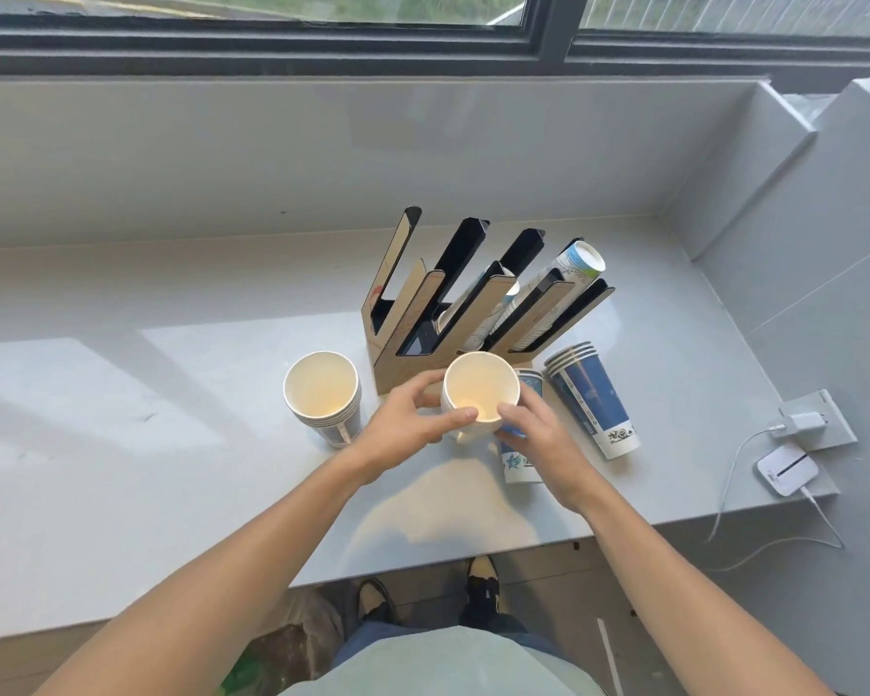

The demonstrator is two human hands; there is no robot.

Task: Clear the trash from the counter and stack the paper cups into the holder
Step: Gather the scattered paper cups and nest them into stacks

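A wooden and black cup holder (413, 313) with several slanted slots stands mid-counter; its right slots hold stacked paper cups (581, 261). In front of it I hold an upright white paper cup (480, 389) with both hands: my left hand (408, 429) grips its left side, my right hand (533, 429) its right. A stack of upright cups (322, 394) stands to the left. A blue stack (591, 399) lies on its side to the right. Another blue-and-white cup (521, 462) lies under my right hand.
The grey counter (147, 444) ends near my body and at the right. A white charger (799, 421), a small white device (787, 472) and a cable sit at the right edge. A wall and window ledge rise behind the holder.
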